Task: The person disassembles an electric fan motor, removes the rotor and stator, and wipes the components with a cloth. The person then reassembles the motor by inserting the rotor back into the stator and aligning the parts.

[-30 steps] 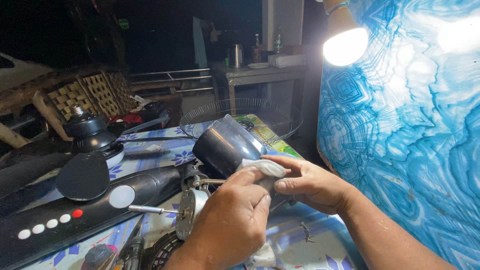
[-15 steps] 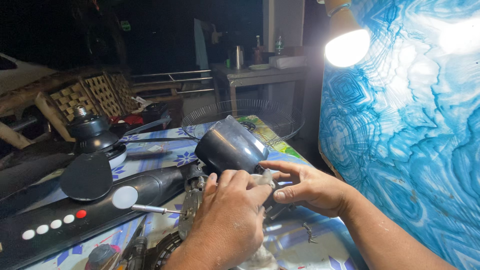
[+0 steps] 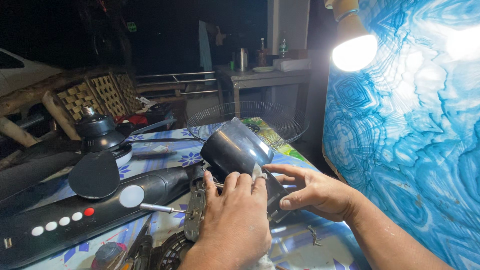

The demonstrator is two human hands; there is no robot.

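Fingers (image 3: 239, 181) of two hands on one motor housing (image 3: 235, 148)

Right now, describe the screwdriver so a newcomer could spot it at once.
Start at the long black fan stand lying across the flowered tablecloth, with its row of white buttons. The screwdriver lies just past its round white dial: a thin shiny metal shaft, the only bright slender rod there.

Both hands on the black motor cover (image 3: 239, 150): left hand (image 3: 234, 220) presses a cloth (image 3: 258, 173), right hand (image 3: 312, 192) steadies it; bulb (image 3: 354, 52) glowing far right.
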